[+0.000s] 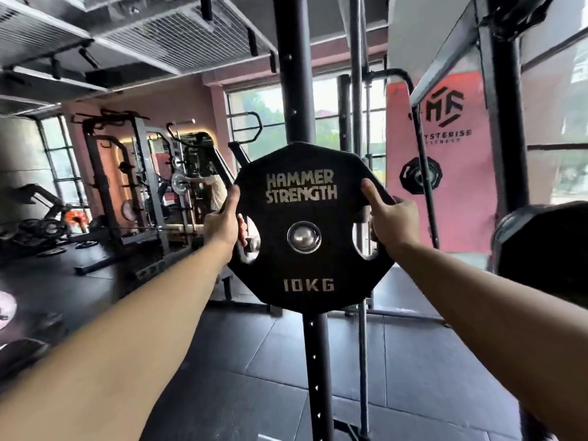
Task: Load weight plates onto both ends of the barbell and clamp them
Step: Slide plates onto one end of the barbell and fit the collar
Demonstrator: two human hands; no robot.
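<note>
I have the 10 kg plate [302, 224] held upright, face toward me, with its centre hole [304, 237] showing a shiny metal end inside it, which I take to be the barbell sleeve seen end-on. My left hand [224, 222] is clamped on the plate's left edge, fingers curling through the grip slot there. My right hand [393, 219] grips the opposite edge, thumb pressed flat on the face up toward the lettering. The plate sits between the two hands, directly in front of the black rack upright [294, 90] that rises behind it and reappears below.

My worry is a tilt: if one hand leads the other, the hole could bind on the sleeve and the plate jam or slip, and fingers through the slots could be pinched against whatever is behind.

The plate covers almost everything that matters. I cannot tell how far onto the sleeve it is, or whether it is on at all, and I see no clamp. A dark rounded thing [541, 249] beyond my right hand is blurred and cut off. Another plate [420, 177] hangs further behind that hand.
</note>
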